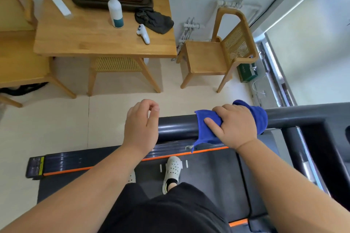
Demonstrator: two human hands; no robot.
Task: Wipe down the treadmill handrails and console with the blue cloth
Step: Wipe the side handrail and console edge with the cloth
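A: Which step is this?
B: Handrail wiping — the right hand [234,126] grips the blue terry cloth [205,128], wrapped over the dark grey tubular handrail [176,128].
A: And the left hand [142,123]?
B: Loosely curled, holding nothing, beside the rail's end. Next, probably, slide the cloth along with steady pressure.

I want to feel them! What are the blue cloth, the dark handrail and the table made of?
The blue cloth looks like soft, fuzzy microfibre or terry: it folds and drapes limply. The handrail seems smooth, glossy dark plastic or coated metal, judging by its light streaks. The table looks like pale, satin-finished wood with visible grain.
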